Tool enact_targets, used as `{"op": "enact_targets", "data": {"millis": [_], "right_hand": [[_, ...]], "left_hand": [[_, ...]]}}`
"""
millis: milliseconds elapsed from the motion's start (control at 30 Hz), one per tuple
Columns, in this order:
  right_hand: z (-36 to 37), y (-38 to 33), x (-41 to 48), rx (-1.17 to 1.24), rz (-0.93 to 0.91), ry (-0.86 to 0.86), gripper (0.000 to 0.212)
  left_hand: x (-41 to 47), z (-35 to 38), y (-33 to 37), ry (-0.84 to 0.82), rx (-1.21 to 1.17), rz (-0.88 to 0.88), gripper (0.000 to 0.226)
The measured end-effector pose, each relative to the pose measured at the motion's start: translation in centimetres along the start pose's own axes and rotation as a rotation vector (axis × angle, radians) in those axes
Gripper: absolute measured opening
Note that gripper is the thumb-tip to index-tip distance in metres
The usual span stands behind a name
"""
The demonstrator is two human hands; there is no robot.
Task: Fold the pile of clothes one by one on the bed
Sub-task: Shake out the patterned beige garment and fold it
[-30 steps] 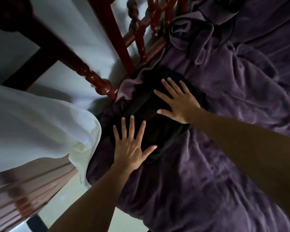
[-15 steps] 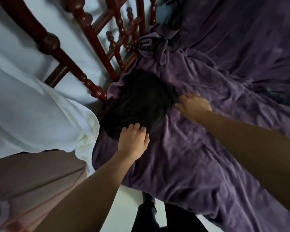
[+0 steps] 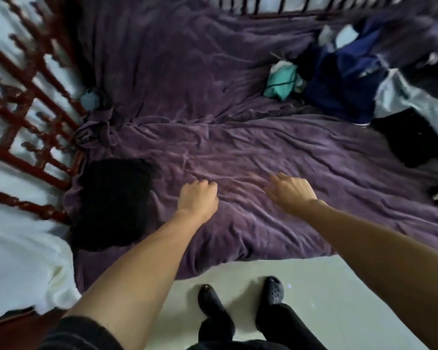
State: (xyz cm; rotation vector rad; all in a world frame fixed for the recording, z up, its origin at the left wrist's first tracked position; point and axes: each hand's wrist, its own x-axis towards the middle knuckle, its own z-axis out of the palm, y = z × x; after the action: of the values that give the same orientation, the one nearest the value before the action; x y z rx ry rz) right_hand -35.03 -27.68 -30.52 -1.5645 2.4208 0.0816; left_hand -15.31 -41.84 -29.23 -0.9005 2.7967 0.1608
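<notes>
Head view: left hand [image 3: 197, 195] curled, right hand [image 3: 291, 190] loose and blurry, both empty
Pile [image 3: 344, 79]: soft, light, floppy stuff, I'd pinch one by a hem

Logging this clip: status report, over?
Left hand curled, empty; right hand open, empty. Black garment folded, left of both hands. Clothes pile far right, nothing between.

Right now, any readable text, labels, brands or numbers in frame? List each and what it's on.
None readable.
The navy garment at the far right has pale streaks, but motion blur makes it impossible to tell whether they are lettering.
The folded black garment, the purple blanket and the black clogs show no print.
</notes>
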Motion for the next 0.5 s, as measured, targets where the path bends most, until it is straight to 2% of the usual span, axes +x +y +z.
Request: {"op": "enact_targets", "data": {"millis": [233,500], "right_hand": [[-3.1,17.6,-11.8,0.015,0.324,0.105,0.035],[-3.5,37.4,-23.0,0.050,0.505,0.150,0.031]], "left_hand": [[6.3,-4.9,19.1,0.070,0.072,0.290,0.026],[11.0,-6.1,42.0,0.057,0.113,0.424,0.024]]}}
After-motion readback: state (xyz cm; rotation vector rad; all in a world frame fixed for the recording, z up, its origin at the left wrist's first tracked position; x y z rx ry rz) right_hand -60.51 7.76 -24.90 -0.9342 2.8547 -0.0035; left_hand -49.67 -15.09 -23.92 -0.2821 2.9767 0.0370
